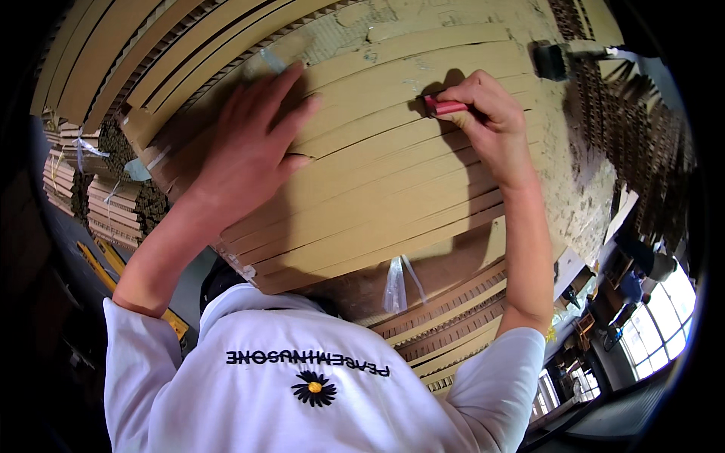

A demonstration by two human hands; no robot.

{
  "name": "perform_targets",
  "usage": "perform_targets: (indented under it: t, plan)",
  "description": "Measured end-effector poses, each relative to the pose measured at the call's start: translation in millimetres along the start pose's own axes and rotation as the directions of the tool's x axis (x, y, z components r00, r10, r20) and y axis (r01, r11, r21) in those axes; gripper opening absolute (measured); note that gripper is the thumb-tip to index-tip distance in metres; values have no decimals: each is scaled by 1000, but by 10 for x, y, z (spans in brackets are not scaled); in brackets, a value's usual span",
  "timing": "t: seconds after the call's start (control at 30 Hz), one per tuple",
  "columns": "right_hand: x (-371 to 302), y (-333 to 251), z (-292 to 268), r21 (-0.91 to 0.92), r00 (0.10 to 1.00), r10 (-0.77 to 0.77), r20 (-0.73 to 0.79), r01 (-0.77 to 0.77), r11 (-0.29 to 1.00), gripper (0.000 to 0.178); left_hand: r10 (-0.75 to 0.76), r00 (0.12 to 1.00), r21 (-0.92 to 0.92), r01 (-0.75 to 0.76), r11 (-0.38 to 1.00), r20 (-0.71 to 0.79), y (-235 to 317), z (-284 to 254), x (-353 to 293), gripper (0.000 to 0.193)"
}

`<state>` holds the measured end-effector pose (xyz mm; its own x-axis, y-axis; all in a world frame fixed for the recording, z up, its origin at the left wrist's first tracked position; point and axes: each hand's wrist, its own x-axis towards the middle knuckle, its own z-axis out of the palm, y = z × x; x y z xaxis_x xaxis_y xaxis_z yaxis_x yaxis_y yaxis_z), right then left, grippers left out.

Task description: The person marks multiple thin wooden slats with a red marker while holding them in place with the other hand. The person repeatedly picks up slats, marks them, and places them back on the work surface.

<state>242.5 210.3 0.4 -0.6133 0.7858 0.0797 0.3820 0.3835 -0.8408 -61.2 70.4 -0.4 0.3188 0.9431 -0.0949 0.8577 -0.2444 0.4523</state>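
Long flat strips of brown cardboard (377, 204) lie side by side in front of me, with narrow dark gaps between them. Over their left part my left hand (253, 147) is spread, its fingers apart and holding nothing. My right hand (492, 124) pinches a short red tool (449, 108) near the right part of the strips. The tool's dark tip points left and sits at one of the gaps. My fingers cover part of the tool, so its exact kind does not show.
Stacked cardboard strips (162, 57) stand at the far left edge. Tied bundles (113, 200) lie lower left, near a yellow-edged frame (98, 260). More corrugated pieces (634, 136) are piled at the right, beside a black block (550, 60). Another stack (453, 317) lies close to my body.
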Motion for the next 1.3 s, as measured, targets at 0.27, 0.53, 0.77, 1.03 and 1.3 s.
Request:
perform_targets:
  t: [0.27,0.53,0.77,1.03,1.3]
  plan:
    - [-351,83,-175,236,966,168,-195,-120,964,21,-26,1000,16,26,1000,-3,-11,53,-47,84]
    - [-347,-12,-57,31,995,62,-76,-60,998,21,-39,999,10,39,999,33,39,-20,-7,85]
    - [-296,-2,-63,-38,1000,27,-13,-28,999,22,-51,998,4,51,999,37,48,-20,0,86]
    - [-253,0,-79,-71,999,12,51,-9,997,22,-62,998,-16,63,998,9,82,-28,-10,91]
    - [-191,-18,-73,-115,997,-14,81,23,993,20,-158,986,53,161,986,-58,262,242,-26,129]
